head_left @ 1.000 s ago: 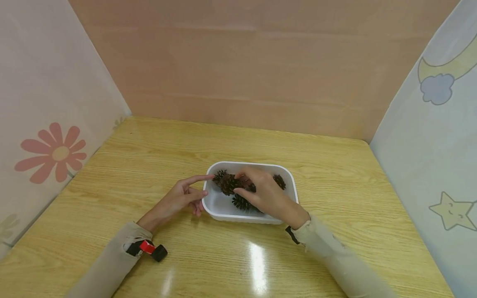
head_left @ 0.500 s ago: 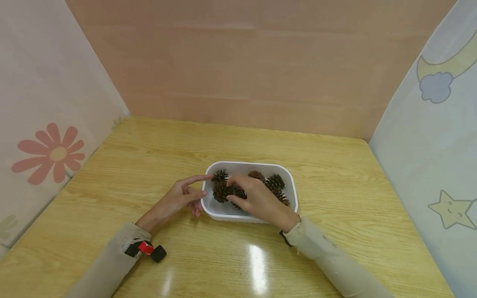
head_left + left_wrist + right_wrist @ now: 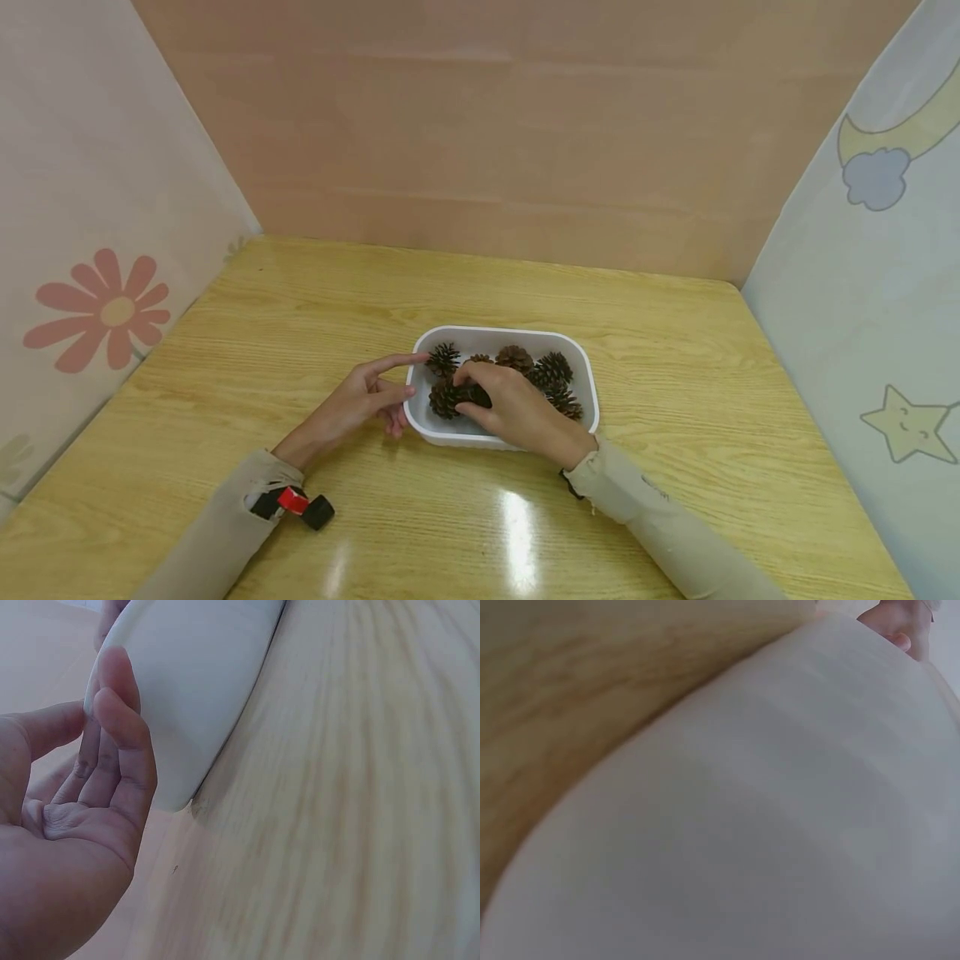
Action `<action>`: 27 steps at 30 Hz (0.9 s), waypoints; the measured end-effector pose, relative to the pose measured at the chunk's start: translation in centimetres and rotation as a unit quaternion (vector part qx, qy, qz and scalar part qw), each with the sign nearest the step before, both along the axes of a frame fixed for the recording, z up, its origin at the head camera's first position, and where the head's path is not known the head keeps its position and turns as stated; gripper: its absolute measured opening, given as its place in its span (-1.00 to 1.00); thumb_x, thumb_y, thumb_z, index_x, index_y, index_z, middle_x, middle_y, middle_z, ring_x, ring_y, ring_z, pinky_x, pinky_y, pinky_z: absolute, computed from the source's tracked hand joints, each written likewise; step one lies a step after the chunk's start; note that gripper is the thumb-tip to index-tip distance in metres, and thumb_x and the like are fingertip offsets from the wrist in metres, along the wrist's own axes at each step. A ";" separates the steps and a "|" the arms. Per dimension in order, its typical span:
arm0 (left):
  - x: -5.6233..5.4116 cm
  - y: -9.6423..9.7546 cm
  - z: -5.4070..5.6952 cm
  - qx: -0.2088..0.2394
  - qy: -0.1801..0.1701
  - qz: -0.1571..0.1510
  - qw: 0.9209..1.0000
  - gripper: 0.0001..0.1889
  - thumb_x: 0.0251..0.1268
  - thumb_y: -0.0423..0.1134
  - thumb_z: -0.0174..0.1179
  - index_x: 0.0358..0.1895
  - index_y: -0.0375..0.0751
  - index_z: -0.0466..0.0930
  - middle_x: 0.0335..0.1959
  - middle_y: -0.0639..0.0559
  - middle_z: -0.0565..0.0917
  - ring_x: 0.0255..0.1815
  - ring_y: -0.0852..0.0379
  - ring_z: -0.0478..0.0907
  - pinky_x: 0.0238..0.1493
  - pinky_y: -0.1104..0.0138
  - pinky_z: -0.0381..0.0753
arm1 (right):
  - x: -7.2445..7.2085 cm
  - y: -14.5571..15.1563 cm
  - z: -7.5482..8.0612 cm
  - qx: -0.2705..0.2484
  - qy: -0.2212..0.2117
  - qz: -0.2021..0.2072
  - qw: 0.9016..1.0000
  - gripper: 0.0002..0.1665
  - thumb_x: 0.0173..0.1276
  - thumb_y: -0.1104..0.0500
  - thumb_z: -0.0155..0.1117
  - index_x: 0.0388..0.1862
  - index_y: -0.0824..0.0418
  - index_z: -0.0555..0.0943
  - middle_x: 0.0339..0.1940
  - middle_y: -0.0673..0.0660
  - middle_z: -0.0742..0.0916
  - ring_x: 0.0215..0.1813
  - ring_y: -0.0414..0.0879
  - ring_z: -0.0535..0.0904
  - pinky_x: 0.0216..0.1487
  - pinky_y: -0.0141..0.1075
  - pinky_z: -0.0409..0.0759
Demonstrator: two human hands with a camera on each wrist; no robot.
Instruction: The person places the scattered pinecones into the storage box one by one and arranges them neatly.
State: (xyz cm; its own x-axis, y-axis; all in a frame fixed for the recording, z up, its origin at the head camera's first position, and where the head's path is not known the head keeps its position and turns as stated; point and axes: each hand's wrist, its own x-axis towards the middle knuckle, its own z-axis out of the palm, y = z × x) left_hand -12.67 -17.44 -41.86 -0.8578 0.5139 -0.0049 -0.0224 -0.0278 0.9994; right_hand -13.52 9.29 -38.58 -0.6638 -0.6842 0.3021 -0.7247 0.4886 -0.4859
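A white rectangular tub [image 3: 501,439] with rounded corners stands on the table, and several brown pine cones lie inside it. My left hand [image 3: 365,397] holds the tub's left end, thumb and index finger at the rim, the other fingers low against the outside. In the left wrist view the thumb and curled fingers sit about the wall. My right hand [image 3: 517,408] reaches into the tub, thumb and fingers around a dark pine cone [image 3: 476,395]. Beside it is a browner pine cone [image 3: 444,400], and behind that a small spiky pine cone [image 3: 443,359]. The right wrist view shows mostly the tub's outer wall [image 3: 727,825].
Wooden table [image 3: 330,292] surrounds the tub. A brown back panel [image 3: 480,142] and two pale side panels with printed drawings enclose it. Other pine cones [image 3: 553,369] lie in the tub's right half. A black and red strap [image 3: 292,500] is on the left sleeve.
My right hand has lowered a brown pine cone into the tub's left part and let it go, then closed around the dark one beside it. My left hand stays at the rim.
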 end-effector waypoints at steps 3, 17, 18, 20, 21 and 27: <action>0.0 0.0 0.0 0.001 -0.001 -0.002 1.000 -0.43 0.49 -0.29 0.15 0.50 -0.20 0.25 -0.58 -0.18 0.67 -0.62 0.03 0.66 -0.56 0.20 0.67 | 0.0 0.1 0.0 -0.002 -0.014 0.000 1.000 -0.67 0.30 0.22 0.45 0.01 0.21 0.59 -0.06 0.04 0.74 0.06 -0.11 0.66 0.12 -0.25 0.60; -0.3 0.2 -0.3 0.000 0.005 -0.006 1.000 -0.44 0.50 -0.28 0.14 0.49 -0.21 0.26 -0.58 -0.19 0.66 -0.61 0.02 0.66 -0.55 0.17 0.67 | 0.0 0.4 -0.1 0.000 -0.020 -0.001 1.000 -0.64 0.35 0.20 0.41 0.09 0.21 0.60 0.03 0.05 0.73 0.10 -0.11 0.65 0.12 -0.24 0.60; -0.3 0.2 -0.2 -0.002 0.006 -0.004 1.000 -0.44 0.50 -0.27 0.14 0.49 -0.21 0.27 -0.58 -0.20 0.66 -0.61 0.01 0.66 -0.55 0.17 0.67 | 0.1 0.4 0.0 0.002 -0.011 -0.002 1.000 -0.64 0.35 0.20 0.41 0.09 0.21 0.60 0.03 0.05 0.73 0.10 -0.11 0.65 0.12 -0.23 0.60; -0.2 0.1 -0.1 -0.008 0.005 0.000 1.000 -0.44 0.49 -0.25 0.16 0.49 -0.19 0.28 -0.58 -0.21 0.66 -0.61 0.00 0.66 -0.55 0.16 0.67 | 0.1 0.3 0.0 0.004 0.009 -0.004 1.000 -0.64 0.35 0.20 0.40 0.09 0.21 0.60 0.02 0.06 0.73 0.09 -0.10 0.65 0.11 -0.22 0.61; -0.2 0.1 -0.1 -0.011 0.002 0.002 1.000 -0.44 0.49 -0.23 0.16 0.49 -0.17 0.29 -0.58 -0.22 0.66 -0.61 -0.01 0.66 -0.55 0.15 0.67 | 0.2 0.3 0.0 0.005 0.021 -0.004 1.000 -0.64 0.35 0.19 0.41 0.08 0.22 0.61 0.01 0.06 0.73 0.08 -0.10 0.65 0.10 -0.21 0.61; -0.1 0.0 0.0 -0.011 0.002 0.001 1.000 -0.44 0.49 -0.22 0.16 0.49 -0.16 0.28 -0.59 -0.21 0.66 -0.61 -0.01 0.66 -0.56 0.14 0.67 | 0.2 0.3 0.2 0.011 0.104 -0.013 0.994 -0.67 0.31 0.13 0.45 0.01 0.19 0.64 -0.02 0.05 0.71 0.03 -0.09 0.64 0.10 -0.20 0.58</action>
State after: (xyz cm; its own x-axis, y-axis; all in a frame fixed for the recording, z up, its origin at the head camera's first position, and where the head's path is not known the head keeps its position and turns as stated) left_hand -12.75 -17.44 -41.83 -0.8584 0.5128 -0.0128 -0.0188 -0.0065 0.9998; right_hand -13.32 9.60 -38.41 -0.6059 -0.6757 0.4199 -0.7956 0.5176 -0.3149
